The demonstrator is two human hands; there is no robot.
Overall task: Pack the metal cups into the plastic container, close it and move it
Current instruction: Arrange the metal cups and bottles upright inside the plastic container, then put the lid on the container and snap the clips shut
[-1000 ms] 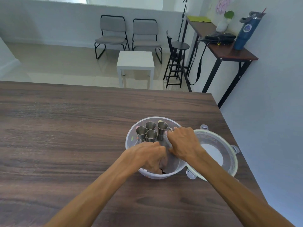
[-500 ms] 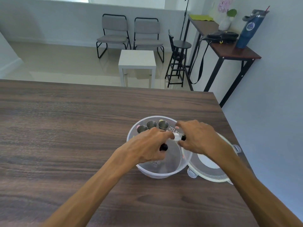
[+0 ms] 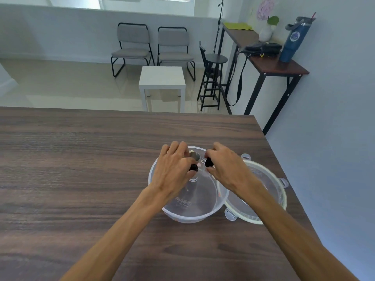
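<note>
Currently my left hand point(image 3: 172, 171) and right hand point(image 3: 225, 169) each pinch a small dark-tipped piece over the plastic container point(image 3: 190, 211); light, thin-walled, best gripped at rim.

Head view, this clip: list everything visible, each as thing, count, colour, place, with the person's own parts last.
table: 1, dark wood, foreground
container: 1, clear plastic, on table, open
lid: 1, clear with pale rim, on table right of container
metal cup: at least 1 visible, silver, inside container; others hidden by hands
dark small items: 2, black, one at each hand's fingers; unclear what
chairs: 2, grey, far wall
small table: 1, white, floor
stool: 1, black
side table: 1, brown, right wall
tumbler: 1, blue, side table
bag: 1, black, side table
vase: 1, white
left hand: over container
right hand: over container
</note>
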